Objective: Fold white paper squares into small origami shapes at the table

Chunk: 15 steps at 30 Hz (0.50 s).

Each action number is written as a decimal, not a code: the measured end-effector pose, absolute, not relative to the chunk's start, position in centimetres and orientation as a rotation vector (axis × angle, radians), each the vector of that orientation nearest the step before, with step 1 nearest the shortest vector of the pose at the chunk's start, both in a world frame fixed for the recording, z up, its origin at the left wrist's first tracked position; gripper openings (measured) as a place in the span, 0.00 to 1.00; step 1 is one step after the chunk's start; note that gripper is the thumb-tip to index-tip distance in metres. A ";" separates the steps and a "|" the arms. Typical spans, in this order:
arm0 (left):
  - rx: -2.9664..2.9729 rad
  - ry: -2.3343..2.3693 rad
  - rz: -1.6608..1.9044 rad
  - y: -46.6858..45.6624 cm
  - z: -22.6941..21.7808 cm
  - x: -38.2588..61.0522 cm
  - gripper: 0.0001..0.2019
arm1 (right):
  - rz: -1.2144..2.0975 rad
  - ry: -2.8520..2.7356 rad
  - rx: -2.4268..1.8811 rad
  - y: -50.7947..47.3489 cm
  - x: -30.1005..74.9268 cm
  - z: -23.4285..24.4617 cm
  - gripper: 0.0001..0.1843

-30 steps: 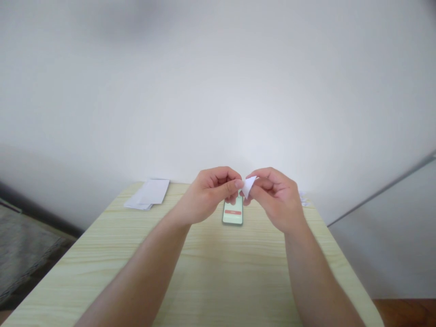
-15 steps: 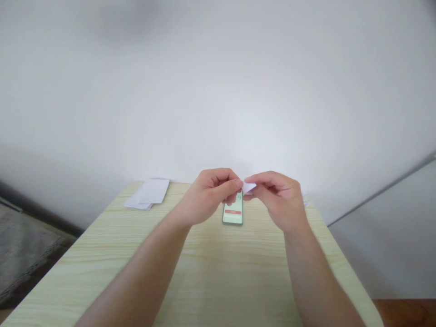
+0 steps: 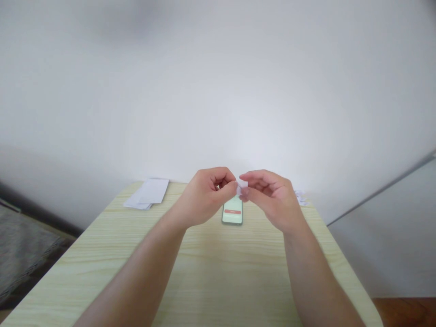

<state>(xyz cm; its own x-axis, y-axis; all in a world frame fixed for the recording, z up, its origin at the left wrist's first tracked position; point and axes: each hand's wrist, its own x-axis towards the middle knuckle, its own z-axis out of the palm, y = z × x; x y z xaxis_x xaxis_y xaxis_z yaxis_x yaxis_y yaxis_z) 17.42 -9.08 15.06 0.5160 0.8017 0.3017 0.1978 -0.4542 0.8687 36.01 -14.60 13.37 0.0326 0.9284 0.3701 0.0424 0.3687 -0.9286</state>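
A small folded piece of white paper [image 3: 243,184] is held up between my two hands. My left hand [image 3: 213,193] pinches its left side between thumb and fingers. From the other side, my right hand [image 3: 274,195] has its thumb on the lower right of the paper, with the index finger at its upper edge. Below and behind the paper, a phone [image 3: 232,217] with a lit pale green screen and a red bar lies on the table; my hands cover its upper part.
Several sheets of white paper [image 3: 153,190] are piled at the table's back left. Small white paper pieces [image 3: 301,198] lie at the back right, partly behind my right hand. The light wooden table [image 3: 218,272] stands against a white wall [image 3: 218,91].
Both hands have shifted slightly left. The paper between them has changed its angle and fold, and my right fingers have moved on it. More of the pieces at the back right show.
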 end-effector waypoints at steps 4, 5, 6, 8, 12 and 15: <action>1.966 0.794 0.963 -9.1 14.9 17.4 0.10 | 0.989 -1.389 -1.017 -14.6 36.4 13.5 0.14; 1.979 0.789 0.977 -9.1 14.9 17.4 0.10 | 1.026 -1.407 -1.030 -14.6 36.5 13.6 0.12; 1.992 0.784 0.993 -9.1 14.9 17.4 0.10 | 1.059 -1.428 -1.039 -14.6 36.6 13.6 0.11; 2.013 0.770 1.024 -9.0 14.8 17.4 0.10 | 1.093 -1.464 -1.049 -14.6 36.7 13.6 0.12; 1.989 0.751 1.053 -9.0 14.8 17.5 0.08 | 1.028 -1.483 -1.074 -14.7 36.6 13.5 0.13; 1.945 0.736 1.058 -9.0 14.8 17.6 0.07 | 0.930 -1.482 -1.121 -14.7 36.3 13.6 0.14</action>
<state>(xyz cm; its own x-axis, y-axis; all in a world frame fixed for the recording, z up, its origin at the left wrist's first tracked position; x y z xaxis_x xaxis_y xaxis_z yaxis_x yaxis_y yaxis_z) 17.56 -8.98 14.80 0.4842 0.7723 0.4111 0.1164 -0.5226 0.8446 36.34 -14.73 13.57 -0.0537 0.9629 0.2645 0.1804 0.2699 -0.9458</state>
